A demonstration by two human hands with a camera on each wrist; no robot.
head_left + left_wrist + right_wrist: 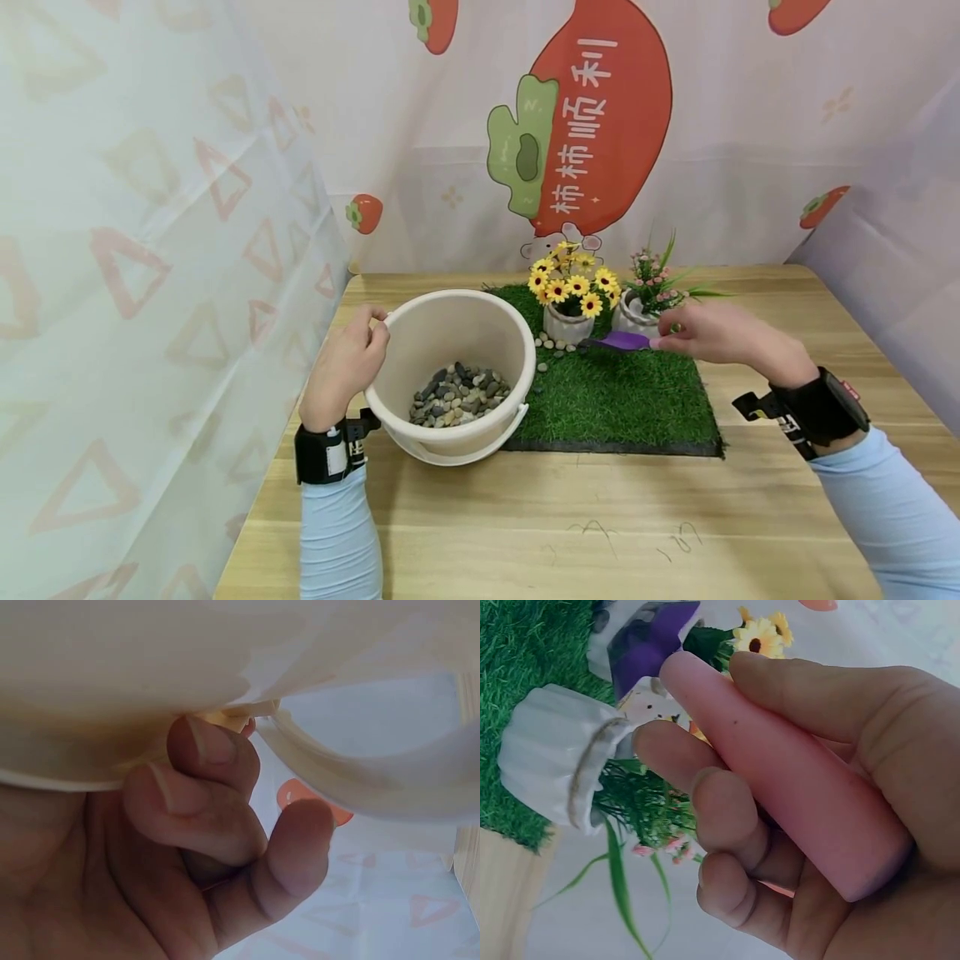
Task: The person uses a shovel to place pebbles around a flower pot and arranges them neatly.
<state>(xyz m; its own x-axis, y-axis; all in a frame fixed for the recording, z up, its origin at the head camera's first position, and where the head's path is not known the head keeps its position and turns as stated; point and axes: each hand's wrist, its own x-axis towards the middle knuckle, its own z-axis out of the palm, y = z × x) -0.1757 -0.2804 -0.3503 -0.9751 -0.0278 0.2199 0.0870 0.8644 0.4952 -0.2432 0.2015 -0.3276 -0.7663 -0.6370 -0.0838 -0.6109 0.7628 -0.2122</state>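
A cream bucket (408,346) stands tilted toward me on the table, with grey and tan pebbles (461,398) at its bottom. At its left rim, my left hand (347,367) grips the edge; the left wrist view shows curled fingers (202,802) against the bucket's outside, near the handle joint. My right hand (723,335) holds a small garden trowel (624,340) by its pink handle (780,765). Its purple blade hovers over the green turf mat (622,400), in front of two flowerpots. Whether the blade carries anything is hard to tell.
A white pot with yellow flowers (566,325) and another with pink flowers (628,317) stand on the mat's back part. Several loose pebbles (551,343) lie between bucket and pots. A printed curtain (435,192) hangs behind the wooden table (585,517).
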